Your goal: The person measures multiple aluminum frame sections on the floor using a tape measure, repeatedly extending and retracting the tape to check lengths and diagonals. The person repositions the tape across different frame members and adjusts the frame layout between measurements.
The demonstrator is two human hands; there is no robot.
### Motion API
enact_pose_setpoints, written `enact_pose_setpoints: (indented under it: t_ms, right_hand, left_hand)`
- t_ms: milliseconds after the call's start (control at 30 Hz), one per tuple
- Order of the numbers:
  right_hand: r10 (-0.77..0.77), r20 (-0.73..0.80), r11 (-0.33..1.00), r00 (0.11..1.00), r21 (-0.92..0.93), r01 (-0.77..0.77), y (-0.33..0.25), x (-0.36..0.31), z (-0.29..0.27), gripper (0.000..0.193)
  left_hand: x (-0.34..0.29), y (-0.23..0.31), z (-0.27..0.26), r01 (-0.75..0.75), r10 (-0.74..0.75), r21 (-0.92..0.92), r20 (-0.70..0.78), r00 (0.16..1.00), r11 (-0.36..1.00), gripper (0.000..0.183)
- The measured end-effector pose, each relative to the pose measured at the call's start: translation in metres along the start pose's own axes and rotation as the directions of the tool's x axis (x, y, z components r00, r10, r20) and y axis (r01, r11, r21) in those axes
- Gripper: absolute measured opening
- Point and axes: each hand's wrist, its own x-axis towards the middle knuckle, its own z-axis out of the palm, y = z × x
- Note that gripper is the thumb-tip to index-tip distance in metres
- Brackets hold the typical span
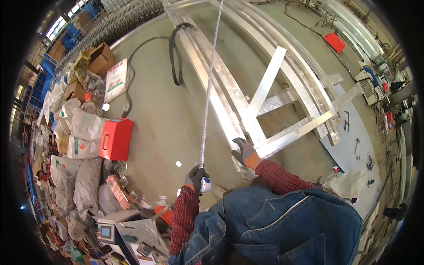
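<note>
My left hand point(193, 179), in a dark-palmed work glove, is closed round a white and blue tape measure point(205, 185). Its long pale blade point(207, 104) runs out from the case past the top of the view, beside the metal beams. My right hand point(245, 153), in a grey and orange glove, lies at the near end of a long silvery metal beam point(215, 99), fingers apart and slightly curved. The beam belongs to a large frame of parallel bars. A short crossbar point(296, 134) joins the near ends, and a flat diagonal strip point(267, 84) lies across.
Stuffed sacks point(86, 128), cardboard and scrap crowd the left side, with a red box point(116, 139) beside them. A dark strap point(175, 57) hangs over the beams. A cable point(132, 66) trails over the floor. Another red box point(335, 43) and workbench gear point(371, 86) stand right.
</note>
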Motion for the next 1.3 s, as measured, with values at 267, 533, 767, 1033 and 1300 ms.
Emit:
enact_pose_setpoints:
  t_ms: [267, 533, 767, 1033, 1300]
  right_hand:
    - [0.143, -0.026, 0.959, 0.989, 0.249, -0.132, -0.049, 0.052, 0.065, 0.054]
    - [0.31, 0.098, 0.853, 0.946, 0.411, -0.322, -0.046, 0.142, 0.1, 0.048]
    - [0.098, 0.571, 0.112, 0.815, 0.808, -0.579, -0.104, 0.319, 0.18, 0.045]
    - [0.137, 0.568, -0.181, 0.811, 0.82, -0.543, -0.205, 0.565, 0.185, 0.04]
    - [0.176, 0.47, -0.099, 0.865, 0.883, -0.46, -0.242, 0.738, 0.17, 0.039]
  left_hand:
    - [0.009, 0.023, -0.082, -0.053, 0.051, 0.052, 0.048, 0.998, 0.997, 0.044]
    - [0.054, 0.021, -0.16, -0.006, -0.007, 0.102, 0.131, 0.991, 0.995, 0.042]
    - [0.114, 0.067, -0.281, -0.081, 0.038, 0.156, 0.261, 0.965, 0.984, 0.036]
    - [0.209, 0.149, -0.389, 0.125, -0.133, 0.127, 0.054, 0.99, 0.984, 0.041]
    - [0.389, 0.259, -0.451, 0.049, -0.062, 0.09, 0.151, 0.987, 0.995, 0.041]
